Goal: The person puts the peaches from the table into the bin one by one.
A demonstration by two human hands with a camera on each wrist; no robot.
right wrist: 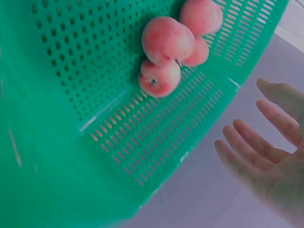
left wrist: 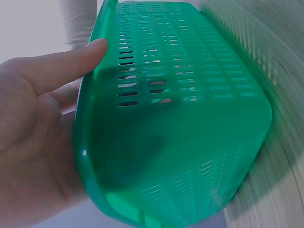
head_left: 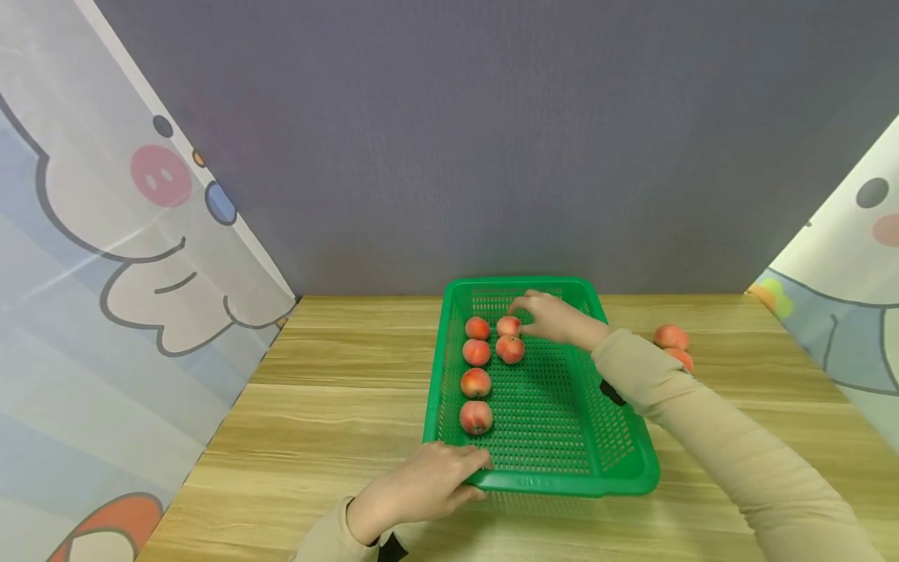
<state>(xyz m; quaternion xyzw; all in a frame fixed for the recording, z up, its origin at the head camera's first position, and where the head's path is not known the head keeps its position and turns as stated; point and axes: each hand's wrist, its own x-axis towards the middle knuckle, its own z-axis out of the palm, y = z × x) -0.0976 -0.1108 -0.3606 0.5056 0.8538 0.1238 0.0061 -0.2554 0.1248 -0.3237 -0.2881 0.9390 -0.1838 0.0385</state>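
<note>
1. While the right hand (head_left: pixel 553 318) holds its fingers spread, six peaches (head_left: pixel 510 350) lie in the basket (head_left: pixel 541 482), two nearest the fingertips.
2. The left hand (head_left: pixel 424 482) pinches the basket's rim between thumb and fingers.
3. Well right of the right fingers, two more peaches (head_left: pixel 671 336) sit on the table (head_left: pixel 330 437).

Six reddish peaches (head_left: pixel 475 382) lie inside a green perforated basket (head_left: pixel 541 482).

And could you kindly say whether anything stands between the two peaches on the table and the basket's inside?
Yes: the basket's right wall does; the right sleeve reaches over it, partly hiding the nearer peach.
</note>
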